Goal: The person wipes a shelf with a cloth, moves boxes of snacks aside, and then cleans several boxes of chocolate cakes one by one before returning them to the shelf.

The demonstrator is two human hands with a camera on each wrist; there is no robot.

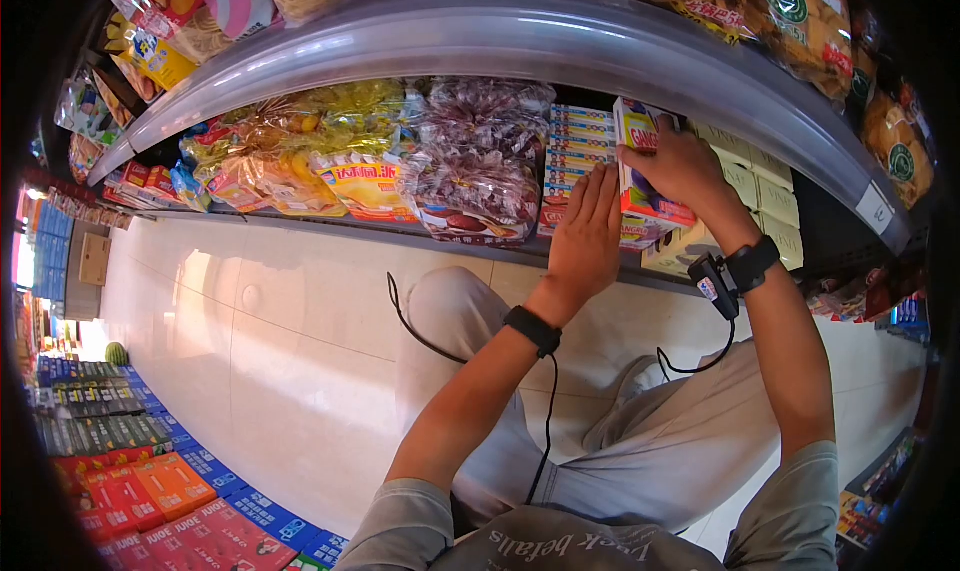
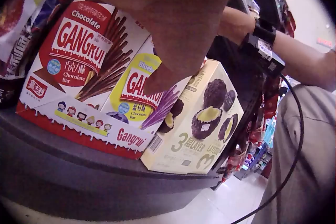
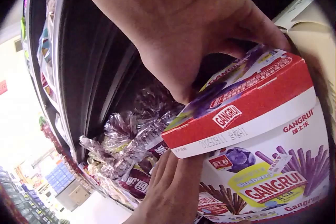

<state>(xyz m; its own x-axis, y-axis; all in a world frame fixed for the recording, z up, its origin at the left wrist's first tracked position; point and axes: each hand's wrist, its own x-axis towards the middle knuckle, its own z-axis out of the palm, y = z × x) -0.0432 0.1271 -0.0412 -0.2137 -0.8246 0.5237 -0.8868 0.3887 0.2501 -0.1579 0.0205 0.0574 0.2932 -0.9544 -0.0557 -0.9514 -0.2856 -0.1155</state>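
My right hand [image 1: 685, 171] grips a red, white and purple Gangrui biscuit stick box [image 3: 239, 111] from above, thumb on one side and fingers on the other. In the right wrist view, this box sits tilted over a white Gangrui display carton [image 3: 257, 176] printed with purple sticks. My left hand [image 1: 588, 241] lies with its fingers extended across the Gangrui boxes just left of the held one; its fingertips [image 3: 170, 166] pass behind the box in the right wrist view. In the left wrist view, the carton's chocolate and blueberry front [image 2: 79, 61] shows below that hand.
Cream layer-cake cartons [image 2: 197, 119] stand right of the Gangrui boxes. Purple-wrapped bags [image 1: 475, 161] and yellow bags [image 1: 340, 121] fill the shelf leftward. A curved clear shelf edge [image 1: 480, 41] overhangs both hands. Stacked colourful boxes [image 1: 170, 491] line the floor at lower left.
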